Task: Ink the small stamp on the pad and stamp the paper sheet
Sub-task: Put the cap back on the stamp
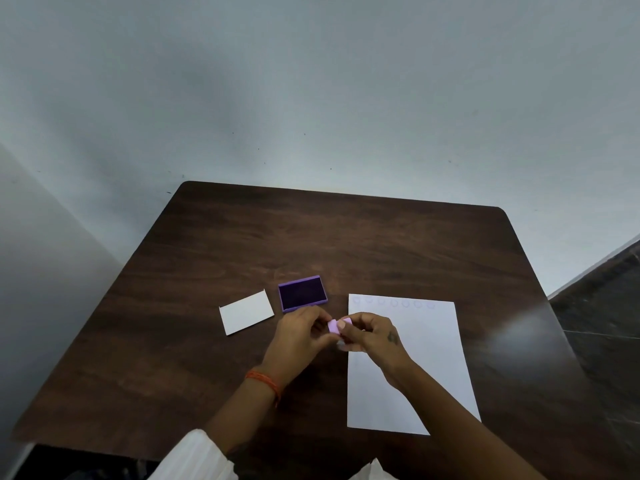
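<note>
Now we have the small lilac stamp [337,325] pinched between left hand [300,332] and right hand [372,332] just above the paper sheet's [433,341] left edge, so next we must dab it on the open purple ink pad [302,293] nearby.

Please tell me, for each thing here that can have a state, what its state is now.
Purple rectangular ink pad: open, uncovered.
White rectangular lid: off, lying left of the pad.
Small lilac stamp: held by fingers of both hands.
White paper sheet: flat, faint stamp marks along top.
</note>
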